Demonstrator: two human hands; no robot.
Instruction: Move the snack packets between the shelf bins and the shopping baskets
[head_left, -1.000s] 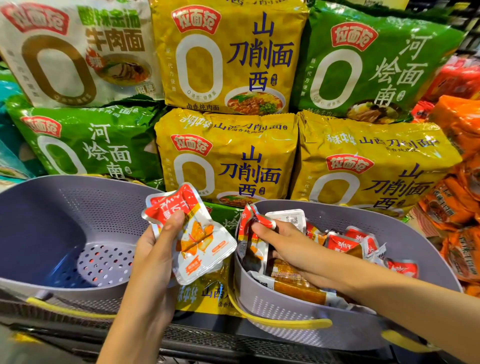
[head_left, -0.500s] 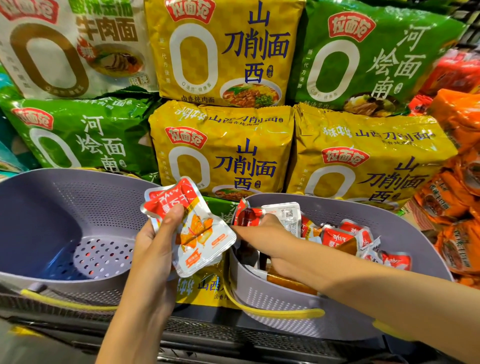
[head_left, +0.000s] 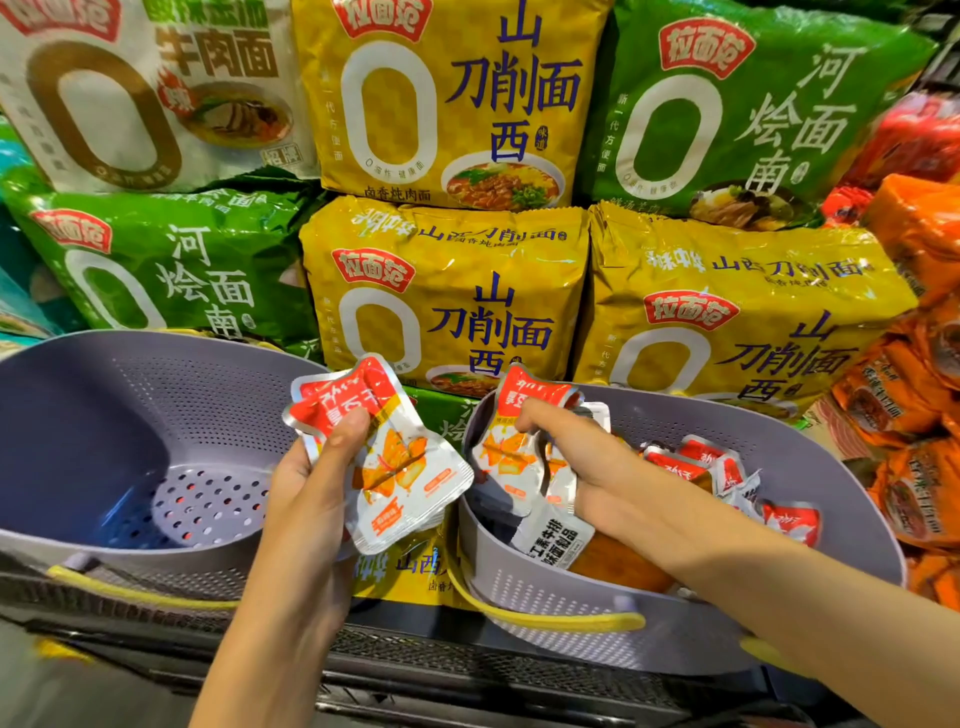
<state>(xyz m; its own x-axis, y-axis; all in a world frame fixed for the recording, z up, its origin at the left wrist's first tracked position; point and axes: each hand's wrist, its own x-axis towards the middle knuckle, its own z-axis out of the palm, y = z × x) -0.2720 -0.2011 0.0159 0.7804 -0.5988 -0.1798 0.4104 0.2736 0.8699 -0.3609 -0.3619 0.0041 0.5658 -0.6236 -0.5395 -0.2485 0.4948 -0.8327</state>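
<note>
Silver-edged foil, red across the top with orange pieces printed on white, makes up the stack of packets in the left hand. Its fingers are clamped on the stack, the thumb pressed over the red band, and the stack hangs in the air between the two baskets. The right hand has its fingers curled round a bunch of packets of the same kind, held just above the left end of the right basket.

More loose packets lie in that basket, to the right of these fingers. Its lavender wall and yellow handle sit just below them. The left basket, lavender and perforated, stands left of the left fingers.

Yellow noodle bags and green noodle bags are stacked close behind both hands, with orange packs far to the right. A dark wire shelf carries both baskets.
</note>
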